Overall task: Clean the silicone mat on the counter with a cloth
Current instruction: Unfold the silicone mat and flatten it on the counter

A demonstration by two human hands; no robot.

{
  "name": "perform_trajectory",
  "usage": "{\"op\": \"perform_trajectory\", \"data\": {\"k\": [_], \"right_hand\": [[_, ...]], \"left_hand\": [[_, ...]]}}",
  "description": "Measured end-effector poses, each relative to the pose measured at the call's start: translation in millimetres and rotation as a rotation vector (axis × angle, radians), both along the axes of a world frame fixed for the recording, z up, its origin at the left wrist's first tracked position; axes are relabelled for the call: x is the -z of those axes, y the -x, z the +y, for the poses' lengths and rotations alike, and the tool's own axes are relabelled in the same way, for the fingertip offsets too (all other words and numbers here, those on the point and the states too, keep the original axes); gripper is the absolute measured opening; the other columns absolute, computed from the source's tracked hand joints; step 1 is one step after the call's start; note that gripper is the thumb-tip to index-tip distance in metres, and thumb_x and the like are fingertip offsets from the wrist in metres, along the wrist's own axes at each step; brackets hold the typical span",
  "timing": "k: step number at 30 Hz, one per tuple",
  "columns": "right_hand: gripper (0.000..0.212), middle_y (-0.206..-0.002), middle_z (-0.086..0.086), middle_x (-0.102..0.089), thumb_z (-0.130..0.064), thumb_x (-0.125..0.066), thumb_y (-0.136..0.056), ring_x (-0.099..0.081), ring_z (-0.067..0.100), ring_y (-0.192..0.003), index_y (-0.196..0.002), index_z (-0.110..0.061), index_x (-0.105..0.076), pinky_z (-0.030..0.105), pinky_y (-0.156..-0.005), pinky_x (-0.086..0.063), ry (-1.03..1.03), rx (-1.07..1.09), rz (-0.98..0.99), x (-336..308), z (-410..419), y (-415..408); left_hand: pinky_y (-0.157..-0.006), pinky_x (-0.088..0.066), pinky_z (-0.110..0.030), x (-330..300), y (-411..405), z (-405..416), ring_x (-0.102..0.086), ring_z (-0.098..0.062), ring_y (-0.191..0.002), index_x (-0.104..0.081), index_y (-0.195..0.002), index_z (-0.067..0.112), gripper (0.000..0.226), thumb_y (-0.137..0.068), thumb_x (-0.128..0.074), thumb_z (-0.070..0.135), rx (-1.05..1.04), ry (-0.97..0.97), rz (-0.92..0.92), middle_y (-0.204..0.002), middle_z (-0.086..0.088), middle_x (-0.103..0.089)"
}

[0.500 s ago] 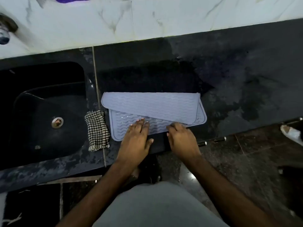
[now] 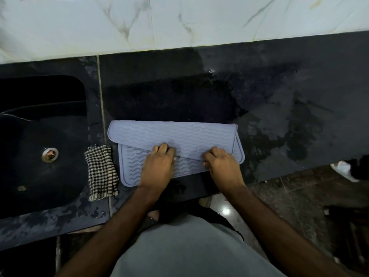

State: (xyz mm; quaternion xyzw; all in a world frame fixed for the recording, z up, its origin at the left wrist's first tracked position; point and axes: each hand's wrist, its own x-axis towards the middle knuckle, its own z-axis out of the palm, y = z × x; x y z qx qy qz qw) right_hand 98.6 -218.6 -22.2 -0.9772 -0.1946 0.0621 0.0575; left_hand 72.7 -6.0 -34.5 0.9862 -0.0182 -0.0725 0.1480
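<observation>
Silicone mat (image 2: 171, 134) folded over on wet black counter (image 2: 279, 100), beside checked cloth (image 2: 100, 172) and sink (image 2: 40, 136); edge of fold gripped by left hand (image 2: 157, 166) and right hand (image 2: 223, 166); marble wall (image 2: 179, 21) behind.

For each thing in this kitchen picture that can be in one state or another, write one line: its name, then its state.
Silicone mat: folded over on itself, far flap lying askew on the near half, water drops on it.
Checked cloth: crumpled, lying on the counter left of the mat, held by no hand.
Left hand: fingers curled at the flap's edge.
Right hand: fingers curled at the flap's edge.
Counter: wet in patches.
Sink: holds no dishes, drain uncovered.
</observation>
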Motion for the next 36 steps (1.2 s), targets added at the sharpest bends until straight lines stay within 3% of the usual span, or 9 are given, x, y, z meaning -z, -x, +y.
{"op": "perform_trajectory", "data": {"k": [4, 10, 14, 16, 19, 24, 30, 33, 36], "right_hand": [[0.012, -0.091, 0.002, -0.065, -0.018, -0.077, -0.082, -0.064, 0.025, -0.083, -0.093, -0.019, -0.072, 0.035, -0.071, -0.049, 0.013, -0.122, 0.018, 0, -14, -18], [0.016, -0.089, 0.002, -0.067, -0.019, -0.079, -0.077, -0.068, 0.023, -0.08, -0.091, -0.017, -0.073, 0.032, -0.065, -0.052, 0.093, -0.378, -0.001, -5, -26, -42], [0.019, -0.086, 0.003, -0.066, -0.016, -0.082, -0.074, -0.067, 0.021, -0.075, -0.09, -0.015, -0.071, 0.031, -0.057, -0.052, 0.098, -0.346, -0.059, -13, -26, -58], [0.019, -0.092, 0.005, -0.065, -0.012, -0.077, -0.08, -0.066, 0.024, -0.081, -0.097, -0.013, -0.069, 0.035, -0.062, -0.052, 0.079, -0.329, -0.068, -17, -25, -71], [0.022, -0.104, 0.006, -0.061, -0.011, -0.065, -0.088, -0.062, 0.025, -0.093, -0.109, -0.012, -0.064, 0.038, -0.072, -0.052, 0.076, -0.302, -0.084, -21, -21, -92], [0.023, -0.1, 0.009, -0.059, -0.01, -0.068, -0.084, -0.059, 0.028, -0.091, -0.107, -0.011, -0.064, 0.04, -0.071, -0.049, 0.063, -0.295, -0.167, -31, -13, -132], [0.026, -0.104, 0.009, -0.063, -0.009, -0.067, -0.086, -0.06, 0.031, -0.097, -0.112, -0.012, -0.068, 0.043, -0.079, -0.049, 0.093, -0.24, -0.225, -35, -10, -168], [0.031, -0.113, 0.008, -0.062, -0.008, -0.061, -0.089, -0.058, 0.03, -0.105, -0.12, -0.013, -0.066, 0.044, -0.088, -0.046, 0.067, -0.241, -0.204, -29, -6, -170], [0.039, -0.13, 0.01, -0.058, -0.012, -0.059, -0.091, -0.055, 0.03, -0.117, -0.13, -0.013, -0.061, 0.046, -0.095, -0.046, 0.031, -0.248, -0.192, -21, 1, -163]], "left_hand": [[-0.084, -0.049, -0.043, -2, -14, -4, -0.055, -0.027, -0.105, -0.063, -0.125, 0.016, 0.029, -0.097, -0.061, 0.024, -0.076, -0.029, 0.025, -0.118, -0.007, -0.057], [-0.093, -0.046, -0.043, -3, -23, -1, -0.051, -0.025, -0.114, -0.063, -0.128, 0.026, 0.035, -0.094, -0.065, 0.036, -0.113, -0.08, 0.039, -0.126, -0.001, -0.053], [-0.078, -0.053, -0.043, -3, -22, -4, -0.062, -0.026, -0.101, -0.072, -0.106, 0.02, 0.018, -0.092, -0.069, 0.031, -0.072, -0.205, -0.053, -0.112, -0.002, -0.064], [-0.073, -0.053, -0.041, -3, -29, -7, -0.064, -0.027, -0.093, -0.073, -0.096, 0.018, 0.009, -0.089, -0.074, 0.024, -0.071, -0.21, -0.134, -0.099, -0.002, -0.067], [-0.075, -0.05, -0.042, -8, -51, -11, -0.062, -0.027, -0.093, -0.07, -0.095, 0.018, 0.008, -0.087, -0.073, 0.019, -0.096, -0.206, -0.18, -0.095, -0.003, -0.066], [-0.083, -0.047, -0.042, -20, -96, -13, -0.059, -0.027, -0.104, -0.066, -0.11, 0.017, 0.016, -0.096, -0.059, 0.018, -0.106, -0.263, -0.153, -0.109, -0.004, -0.063], [-0.094, -0.043, -0.04, -21, -135, -5, -0.055, -0.025, -0.116, -0.061, -0.128, 0.021, 0.029, -0.102, -0.048, 0.021, -0.155, -0.181, -0.124, -0.126, -0.004, -0.06], [-0.106, -0.041, -0.041, -19, -141, -3, -0.048, -0.024, -0.131, -0.051, -0.143, 0.018, 0.042, -0.103, -0.051, 0.031, -0.189, -0.136, -0.12, -0.144, -0.006, -0.051], [-0.107, -0.043, -0.044, -15, -128, -6, -0.044, -0.025, -0.134, -0.048, -0.143, 0.018, 0.048, -0.1, -0.055, 0.036, -0.245, -0.115, -0.16, -0.149, -0.009, -0.045]]}}
